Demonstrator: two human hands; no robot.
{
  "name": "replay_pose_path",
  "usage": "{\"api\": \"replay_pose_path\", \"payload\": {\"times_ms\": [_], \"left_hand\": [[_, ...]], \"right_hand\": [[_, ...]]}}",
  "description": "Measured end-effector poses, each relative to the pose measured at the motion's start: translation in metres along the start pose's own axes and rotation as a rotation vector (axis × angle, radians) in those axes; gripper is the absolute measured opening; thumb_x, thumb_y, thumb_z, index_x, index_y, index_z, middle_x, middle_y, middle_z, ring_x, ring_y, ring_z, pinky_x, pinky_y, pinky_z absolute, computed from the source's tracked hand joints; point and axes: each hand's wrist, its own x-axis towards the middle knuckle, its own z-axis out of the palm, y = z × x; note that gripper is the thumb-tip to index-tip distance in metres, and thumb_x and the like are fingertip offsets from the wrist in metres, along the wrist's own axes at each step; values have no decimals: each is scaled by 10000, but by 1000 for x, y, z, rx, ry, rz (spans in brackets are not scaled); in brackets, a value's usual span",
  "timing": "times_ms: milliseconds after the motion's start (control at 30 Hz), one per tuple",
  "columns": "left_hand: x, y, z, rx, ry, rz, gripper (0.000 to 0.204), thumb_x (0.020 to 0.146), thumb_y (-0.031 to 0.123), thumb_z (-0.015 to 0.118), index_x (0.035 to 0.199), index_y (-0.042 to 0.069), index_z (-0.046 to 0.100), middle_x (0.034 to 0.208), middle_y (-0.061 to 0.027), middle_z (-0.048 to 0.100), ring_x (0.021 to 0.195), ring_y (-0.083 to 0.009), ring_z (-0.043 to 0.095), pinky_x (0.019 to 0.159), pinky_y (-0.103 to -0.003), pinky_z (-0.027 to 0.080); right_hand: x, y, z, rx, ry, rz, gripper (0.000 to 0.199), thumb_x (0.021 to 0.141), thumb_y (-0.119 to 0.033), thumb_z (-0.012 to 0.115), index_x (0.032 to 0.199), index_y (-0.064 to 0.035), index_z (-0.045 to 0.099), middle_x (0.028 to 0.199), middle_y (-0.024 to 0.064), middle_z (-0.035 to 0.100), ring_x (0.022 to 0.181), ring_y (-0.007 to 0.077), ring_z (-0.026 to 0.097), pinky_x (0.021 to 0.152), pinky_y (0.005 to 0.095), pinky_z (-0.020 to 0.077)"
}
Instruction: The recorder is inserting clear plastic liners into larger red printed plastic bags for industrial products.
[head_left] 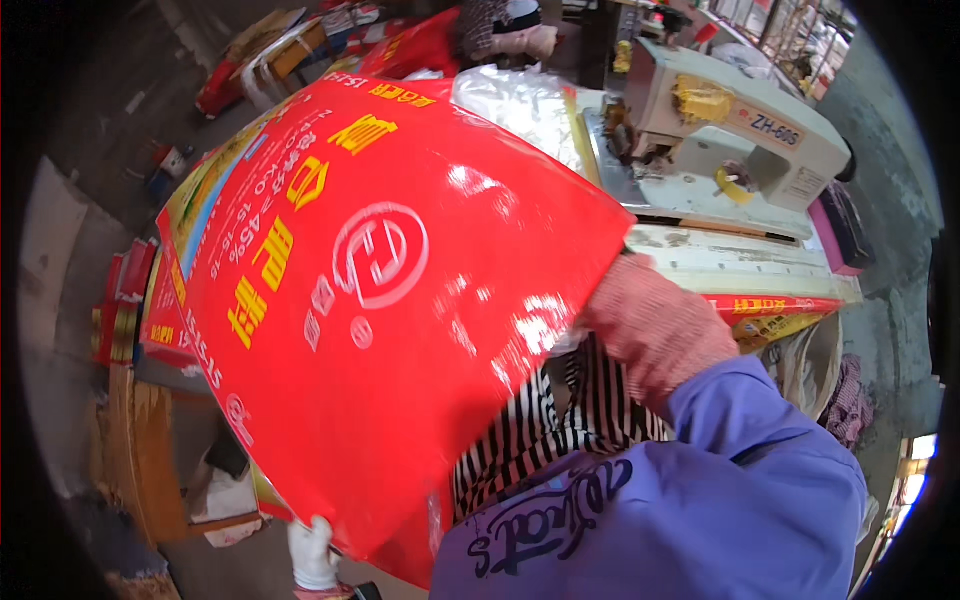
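A large, shiny red printed plastic bag (420, 330) with yellow and white lettering stretches across the middle, tilted and slightly bowed. My left hand (315, 553), in a white glove, is closed on its lower left edge. At the bag's right edge, near the corner, is my right hand (650, 325) in a pink knitted covering. It grips the bag there, its fingertips mostly hidden by the sheet. A purple sleeve covers my right arm. The bag hides much of the work surface beneath it.
An off-white industrial sewing machine (745, 135) stands on its table at the upper right. Clear plastic film (520, 105) lies beside it. More red bags (415, 50) are piled behind, and others (125, 285) at the left. A wooden stand (150, 455) is at lower left.
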Motion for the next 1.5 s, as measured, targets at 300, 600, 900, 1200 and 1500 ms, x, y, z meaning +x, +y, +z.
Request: {"api": "replay_pose_path", "payload": {"times_ms": [300, 600, 900, 1200, 1500], "left_hand": [[-24, -40, -42, 141, 170, -101, 332, 929, 242, 447, 1121, -23, 504, 1044, -128, 585, 919, -212, 580, 751, -358, 472], [46, 3, -90, 244, 390, 152, 351, 901, 290, 533, 1111, 10, 561, 1009, -58, 619, 850, -116, 581, 761, -264, 464], [-113, -123, -138, 45, 981, 165, 374, 913, 282, 515, 1159, 1, 501, 1096, -96, 564, 925, -192, 565, 821, -328, 468], [-182, -297, -166, 1407, 416, -557, 369, 926, 277, 432, 782, -8, 617, 833, -223, 623, 798, -323, 621, 697, -403, 477], [-168, -313, -160, 1445, -129, -817, 289, 876, 297, 453, 947, 104, 657, 950, -169, 641, 917, -315, 610, 819, -391, 478]], "right_hand": [[49, -4, -40, 764, -328, 245, 297, 820, -231, 535, 1031, -26, 575, 1017, 108, 614, 864, 176, 601, 717, 338, 488], [33, 47, 20, 2207, 13, 787, 392, 913, -362, 494, 1144, -50, 538, 1180, 82, 569, 1076, 191, 532, 944, 338, 405], [99, -162, 4, 1480, -223, 1060, 282, 842, -347, 596, 871, -73, 534, 666, 39, 534, 557, 164, 480, 495, 318, 398], [89, -280, 155, 606, -724, 355, 331, 812, -321, 502, 736, -25, 629, 702, 201, 596, 702, 322, 623, 560, 402, 473], [-41, -228, 383, 1574, -957, -238, 220, 777, -225, 578, 675, -35, 532, 612, 126, 524, 553, 253, 529, 490, 365, 389]]}}
